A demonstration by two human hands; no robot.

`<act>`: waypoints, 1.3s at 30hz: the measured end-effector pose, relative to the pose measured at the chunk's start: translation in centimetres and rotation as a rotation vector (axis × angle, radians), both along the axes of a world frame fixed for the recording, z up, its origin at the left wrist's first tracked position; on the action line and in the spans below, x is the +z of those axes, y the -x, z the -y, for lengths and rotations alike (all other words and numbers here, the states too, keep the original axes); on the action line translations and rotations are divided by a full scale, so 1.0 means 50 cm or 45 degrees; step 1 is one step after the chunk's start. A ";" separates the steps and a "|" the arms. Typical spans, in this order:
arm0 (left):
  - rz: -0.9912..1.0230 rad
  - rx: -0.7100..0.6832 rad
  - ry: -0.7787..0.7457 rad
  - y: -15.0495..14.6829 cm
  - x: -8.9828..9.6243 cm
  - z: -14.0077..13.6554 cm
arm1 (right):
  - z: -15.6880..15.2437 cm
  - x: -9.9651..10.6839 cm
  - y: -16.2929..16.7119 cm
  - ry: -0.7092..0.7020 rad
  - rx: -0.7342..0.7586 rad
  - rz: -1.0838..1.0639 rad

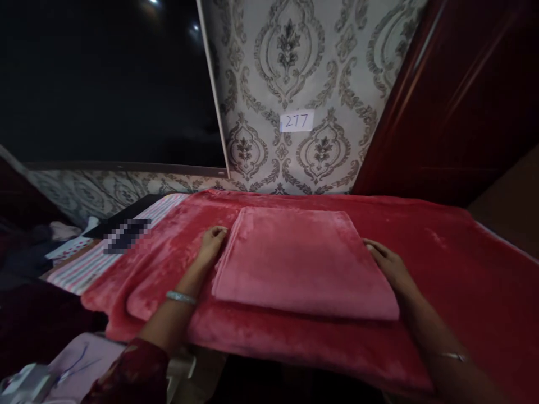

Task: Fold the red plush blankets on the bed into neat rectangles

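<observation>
Folded pink cloth (303, 264) laid flat on a spread red plush blanket (455, 280), between the two hands. Left hand (214, 242) placed just beside the cloth's left edge, toward its far corner; fingers curled, tips drawn together; whether any fabric is pinched cannot be told. Right hand (382, 261) set against the right edge, at about mid-length; thumb seen alongside the border, other fingers bent and partly hidden, so a grip cannot be confirmed. Layered folds shown at the cloth's left side, by the left fingertips; near edge left uncovered by either hand. Bracelet (181, 297) worn on left wrist.
</observation>
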State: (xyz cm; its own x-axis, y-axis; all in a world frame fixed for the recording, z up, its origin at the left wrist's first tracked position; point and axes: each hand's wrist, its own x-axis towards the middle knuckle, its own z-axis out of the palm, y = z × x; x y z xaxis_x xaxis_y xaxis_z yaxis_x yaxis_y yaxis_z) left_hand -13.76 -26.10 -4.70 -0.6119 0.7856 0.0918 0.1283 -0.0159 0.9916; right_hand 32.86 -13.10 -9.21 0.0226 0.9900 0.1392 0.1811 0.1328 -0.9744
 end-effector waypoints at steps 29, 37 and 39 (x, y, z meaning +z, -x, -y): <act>-1.146 -0.303 -0.076 -0.023 0.034 -0.012 | 0.014 -0.046 -0.009 0.003 -0.031 0.012; -1.510 -0.402 0.369 -0.085 0.015 -0.092 | 0.029 -0.038 -0.007 -0.039 0.035 -0.032; -1.452 -0.262 0.213 -0.076 -0.006 -0.087 | 0.028 -0.039 -0.006 -0.053 0.036 -0.036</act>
